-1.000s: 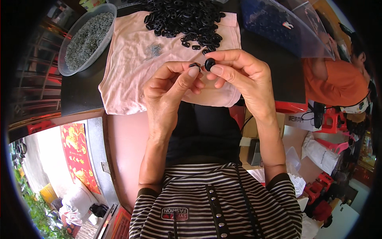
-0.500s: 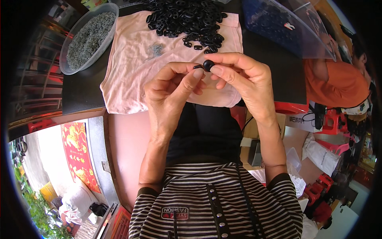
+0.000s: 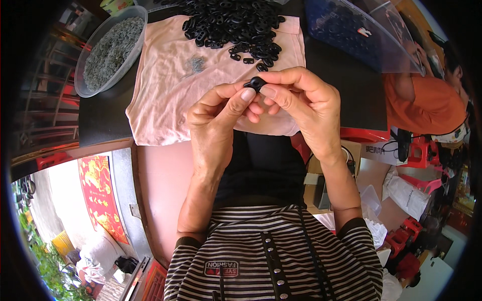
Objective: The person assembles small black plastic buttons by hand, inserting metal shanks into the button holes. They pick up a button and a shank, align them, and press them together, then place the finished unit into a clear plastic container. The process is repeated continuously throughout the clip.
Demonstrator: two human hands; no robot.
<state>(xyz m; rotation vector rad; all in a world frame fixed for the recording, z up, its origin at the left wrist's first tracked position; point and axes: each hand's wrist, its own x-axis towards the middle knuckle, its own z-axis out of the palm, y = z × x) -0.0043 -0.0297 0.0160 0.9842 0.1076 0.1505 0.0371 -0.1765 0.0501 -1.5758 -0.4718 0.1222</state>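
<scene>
In front of me, the fingertips of my left hand (image 3: 213,115) and my right hand (image 3: 314,108) meet at a small black plastic cord lock part (image 3: 256,84). Each hand pinches it between thumb and forefinger, the left from one side and the right from the other. Whether it is one piece or two pressed together I cannot tell. Beyond the fingers lies a heap of black two-holed cord lock parts (image 3: 231,25), several of them strayed toward me. A small patch of fine grey bits, like tiny springs (image 3: 197,63), rests on the pink cloth (image 3: 163,95).
A clear oval tub (image 3: 136,56) full of grey spring-like pieces (image 3: 113,52) stands at the left. At the right is a clear bin (image 3: 346,42) with dark contents. The dark table (image 3: 359,95) shows beside the cloth. Another person in an orange top (image 3: 427,105) sits at the right.
The black pieces, a little apart before, are now brought together. My left hand has shifted slightly right and my right hand slightly left.
</scene>
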